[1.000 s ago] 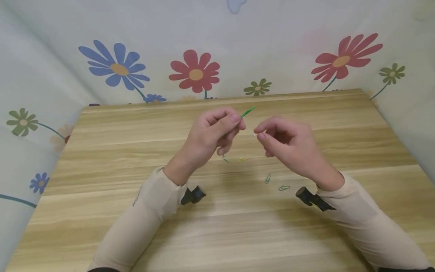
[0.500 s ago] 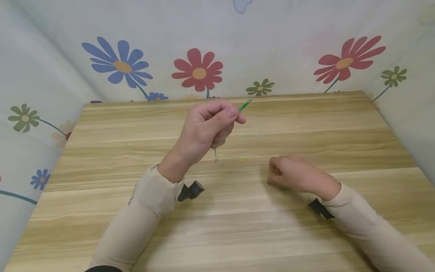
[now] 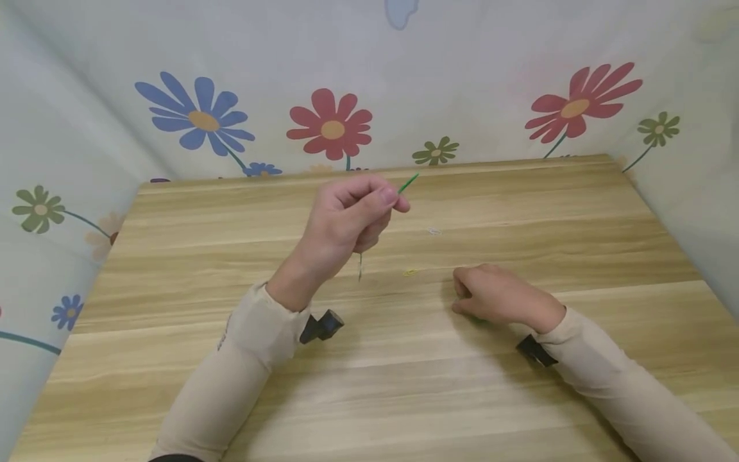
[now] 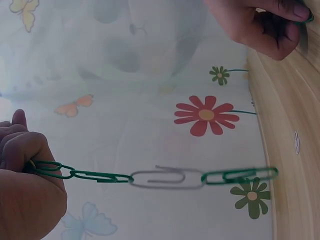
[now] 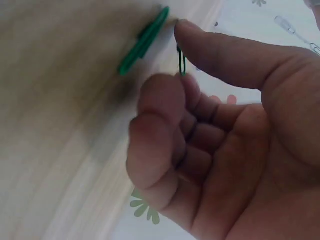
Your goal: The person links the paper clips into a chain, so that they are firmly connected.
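The head view shows only the two ends of what the left hand (image 3: 349,215) holds: a green tip (image 3: 408,183) jutting up and to the right from between thumb and forefinger, and a thin length dangling below the curled fingers. The left wrist view shows the part between hand and free end, a paperclip chain (image 4: 102,177) of four visible links, in order from the hand: green, green, a silver link (image 4: 167,187) and a green end link (image 4: 240,176). They are hooked end to end, slim wire loops with rounded ends, the last one slightly blurred. The chain's long axis runs almost straight across that turned view, from the fingers toward the tabletop (image 3: 369,410), so it hangs downward in the air, the left hand gripping its upper part.

The right hand (image 3: 499,295) is low at the table, right of the chain, fingers bent. The head view hides most of what lies under it; the right wrist view shows a narrow green clip (image 5: 181,62) between thumb and fingertips, apparently pinched, and a thicker-looking green clip (image 5: 144,42) just beyond, slanting on the wood. Between the hands lie a yellow clip (image 3: 410,273) and, farther back, a white clip (image 3: 434,231)
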Motion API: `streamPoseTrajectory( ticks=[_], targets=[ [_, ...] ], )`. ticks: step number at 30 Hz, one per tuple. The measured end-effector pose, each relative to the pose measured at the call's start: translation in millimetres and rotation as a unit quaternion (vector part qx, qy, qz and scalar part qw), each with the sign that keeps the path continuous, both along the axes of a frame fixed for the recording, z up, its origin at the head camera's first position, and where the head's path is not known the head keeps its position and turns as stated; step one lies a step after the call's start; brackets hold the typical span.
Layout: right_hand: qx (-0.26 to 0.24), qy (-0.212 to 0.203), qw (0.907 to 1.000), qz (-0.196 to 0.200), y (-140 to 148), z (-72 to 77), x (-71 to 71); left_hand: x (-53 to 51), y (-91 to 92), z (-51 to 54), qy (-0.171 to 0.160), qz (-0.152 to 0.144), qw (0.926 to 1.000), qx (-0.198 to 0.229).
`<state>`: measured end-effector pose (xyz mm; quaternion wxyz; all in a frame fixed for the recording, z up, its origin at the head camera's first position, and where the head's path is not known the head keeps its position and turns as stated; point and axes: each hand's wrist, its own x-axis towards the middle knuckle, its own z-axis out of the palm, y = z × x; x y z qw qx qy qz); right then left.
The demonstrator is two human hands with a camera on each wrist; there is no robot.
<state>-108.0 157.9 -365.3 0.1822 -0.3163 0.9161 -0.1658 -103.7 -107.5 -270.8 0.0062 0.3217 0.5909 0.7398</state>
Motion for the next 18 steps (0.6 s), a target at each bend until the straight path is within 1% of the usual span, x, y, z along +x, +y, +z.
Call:
streamPoseTrajectory(
  ticks=[2,4,6,7,8,9,11,13,14,18],
  targets=[
    [-0.005,-0.009,0.9998,0.014,1.3,-0.6,-1.3,0.0,0.3,-0.5,0.004,-0.002,1.0000,0.001],
    [-0.021,-0.021,0.9990,0.035,2.1,-1.1,-3.2,-0.5,0.7,-1.6,0.008,-0.006,0.9999,0.004],
    [-0.054,-0.044,0.9964,0.050,2.5,-1.9,-6.0,-1.3,1.2,-3.1,0.011,-0.009,0.9999,0.005],
    [-0.079,-0.065,0.9933,0.054,2.9,-2.1,-7.7,-1.5,1.5,-3.8,0.013,-0.010,0.9999,0.004],
    [-0.109,-0.099,0.9876,0.054,3.5,-2.0,-9.2,-1.5,1.9,-4.4,0.013,-0.009,0.9999,0.002],
    [-0.140,-0.133,0.9799,0.051,4.5,-2.0,-10.7,-1.5,2.3,-5.1,0.013,-0.008,0.9999,0.000],
    [-0.200,-0.196,0.9591,0.039,7.1,-0.6,-12.8,-0.8,3.3,-6.4,0.013,-0.008,0.9999,-0.009],
    [-0.252,-0.243,0.9365,0.025,10.8,2.0,-14.5,0.2,4.3,-7.1,0.010,-0.012,0.9997,-0.020],
    [-0.276,-0.255,0.9265,0.019,12.5,3.6,-15.6,0.6,4.7,-7.4,0.006,-0.014,0.9995,-0.027],
    [-0.364,-0.241,0.8994,0.018,17.1,13.6,-17.7,1.8,6.2,-8.6,-0.015,-0.030,0.9977,-0.059]
  ],
)
